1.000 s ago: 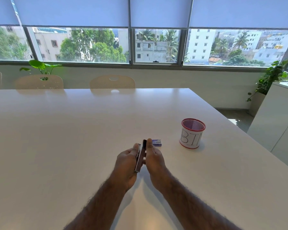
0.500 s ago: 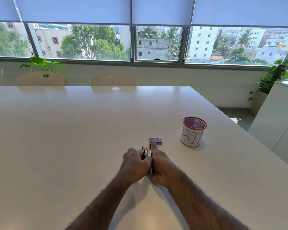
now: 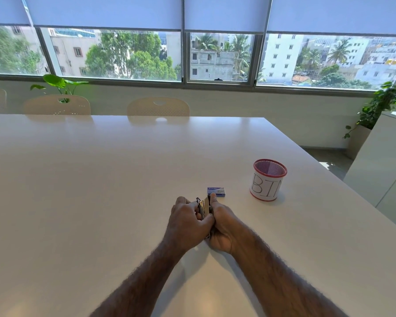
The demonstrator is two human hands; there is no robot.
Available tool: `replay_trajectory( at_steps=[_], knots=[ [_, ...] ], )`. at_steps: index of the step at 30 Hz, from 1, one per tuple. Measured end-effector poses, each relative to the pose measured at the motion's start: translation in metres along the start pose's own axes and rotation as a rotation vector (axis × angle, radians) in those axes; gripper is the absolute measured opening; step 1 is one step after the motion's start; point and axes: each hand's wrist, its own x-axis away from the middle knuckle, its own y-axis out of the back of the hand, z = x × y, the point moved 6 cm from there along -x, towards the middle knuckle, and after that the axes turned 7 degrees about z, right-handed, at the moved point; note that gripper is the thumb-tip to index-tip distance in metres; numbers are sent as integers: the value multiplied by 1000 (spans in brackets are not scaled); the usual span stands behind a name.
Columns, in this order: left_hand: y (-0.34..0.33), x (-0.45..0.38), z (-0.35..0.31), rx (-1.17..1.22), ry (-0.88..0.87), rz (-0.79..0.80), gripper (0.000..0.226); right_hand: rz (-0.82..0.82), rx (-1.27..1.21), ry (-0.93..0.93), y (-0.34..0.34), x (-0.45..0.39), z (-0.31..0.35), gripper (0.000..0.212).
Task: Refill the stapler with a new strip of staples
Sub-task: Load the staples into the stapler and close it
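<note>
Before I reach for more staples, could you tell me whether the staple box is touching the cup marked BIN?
Apart. The head view shows bare table between the staple box and the cup.

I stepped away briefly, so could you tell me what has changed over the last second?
Both hands, left hand and right hand, closed in from a looser, upright hold and now grip the stapler tightly between them. The staple box and bin cup stayed put on the table.
</note>
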Motion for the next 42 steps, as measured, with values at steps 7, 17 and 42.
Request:
replay_trajectory(
  at_steps=[7, 17, 42],
  knots=[
    [9, 1, -4, 43, -17, -77, 23, 50, -5, 24, -3, 0, 0, 62],
    [25, -4, 22, 202, 221, -77, 50, -96, 516, 176, 3, -4, 11, 60],
    [13, -5, 46, 133, 185, 112, 47, -346, 1564, 731, 14, -9, 32, 19]
  ],
)
